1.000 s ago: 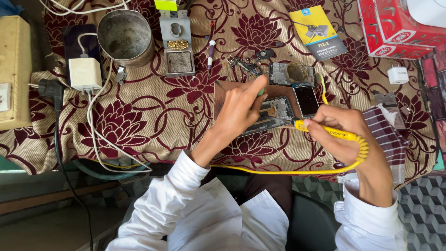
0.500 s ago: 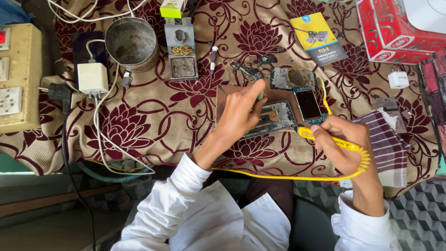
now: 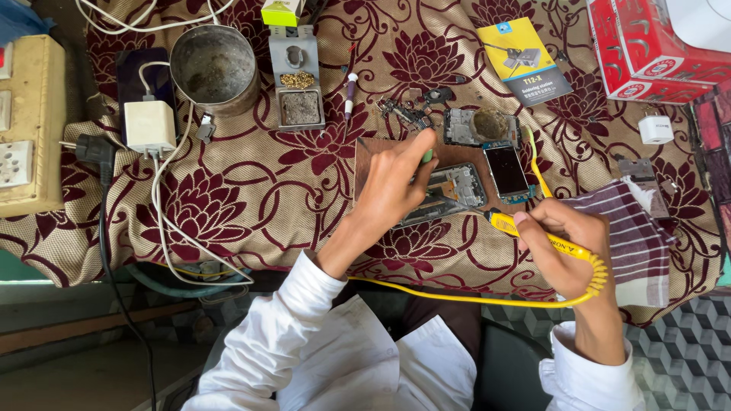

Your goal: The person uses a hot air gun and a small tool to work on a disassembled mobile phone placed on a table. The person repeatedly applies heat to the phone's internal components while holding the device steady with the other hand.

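The left hand (image 3: 396, 183) rests on the opened phone frame (image 3: 449, 190), which lies on a small brown board (image 3: 365, 156) in the middle of the cloth-covered tabletop (image 3: 228, 221). Its fingers are curled and pinch something small and green at the far edge of the frame; what it is cannot be told. Over the last second this hand has hardly shifted: it stays pressed on the frame in the same spot.

The right hand (image 3: 563, 247) is closed around the yellow soldering iron (image 3: 533, 232), held like a pen. It has slid a little toward the right and nearer, so the iron now lies flatter, with its thin tip pointing left at the near right corner of the frame. Whether the tip touches the board inside cannot be told. The iron's yellow cord (image 3: 457, 293) loops around the wrist and trails left across the near edge of the tabletop.

Just to the right of the frame lies a separate dark phone screen (image 3: 506, 169), and beyond it another bare frame with a brownish lump on it (image 3: 483, 125). A striped cloth (image 3: 632, 228) sits to the right of the right hand. Farther left stand a metal tin (image 3: 213, 68) and a solder tip-cleaner tray (image 3: 297, 76).
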